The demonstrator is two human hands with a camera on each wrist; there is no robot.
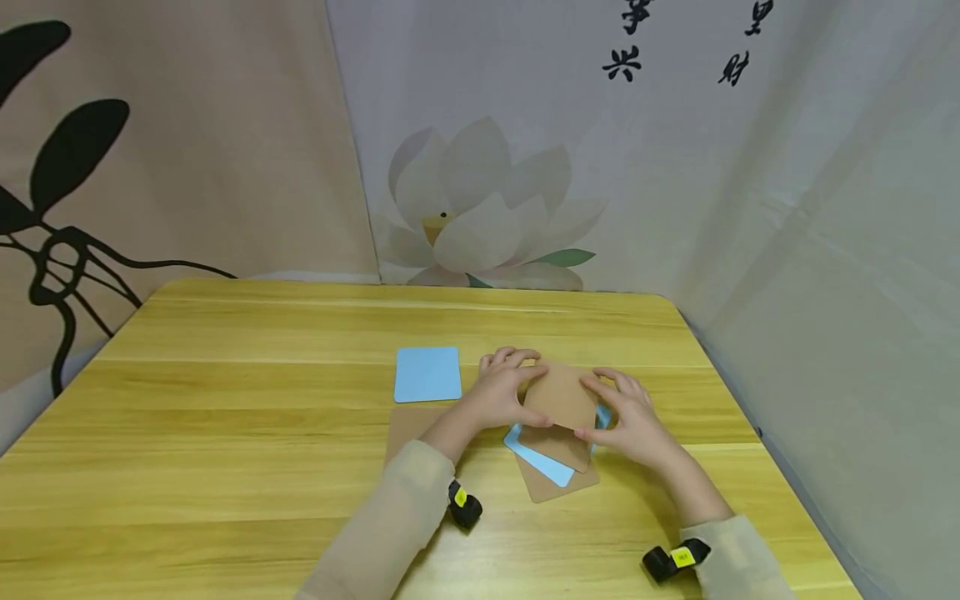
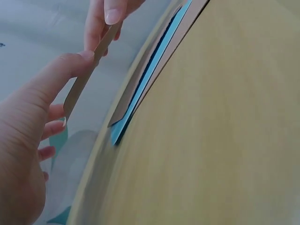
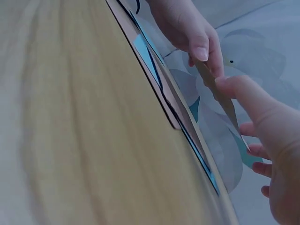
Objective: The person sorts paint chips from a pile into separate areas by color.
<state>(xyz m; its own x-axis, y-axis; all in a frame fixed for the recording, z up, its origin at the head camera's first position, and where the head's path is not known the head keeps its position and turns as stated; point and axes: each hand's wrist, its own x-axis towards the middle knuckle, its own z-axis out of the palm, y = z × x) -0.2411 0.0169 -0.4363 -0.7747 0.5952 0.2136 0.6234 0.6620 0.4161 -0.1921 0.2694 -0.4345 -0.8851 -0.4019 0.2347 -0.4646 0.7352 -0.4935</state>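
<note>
Both hands hold one square brown card [image 1: 562, 396] by its opposite sides, raised above a loose pile. My left hand [image 1: 498, 393] pinches its left side between thumb and fingers. On the right side, my right hand [image 1: 633, 417] grips it the same way. Seen in the left wrist view, the held card [image 2: 80, 86] is nearly edge-on and apart from the pile. Under it lie a brown card [image 1: 562, 447], a blue card [image 1: 553, 467] and another brown card [image 1: 543, 487], fanned at different angles.
Left of the pile, a blue square card [image 1: 427, 375] lies flat on the wooden table [image 1: 225, 433]. Just in front of it is another brown card [image 1: 408, 425], partly hidden by my left forearm. A printed curtain [image 1: 487, 192] hangs behind the table's far edge.
</note>
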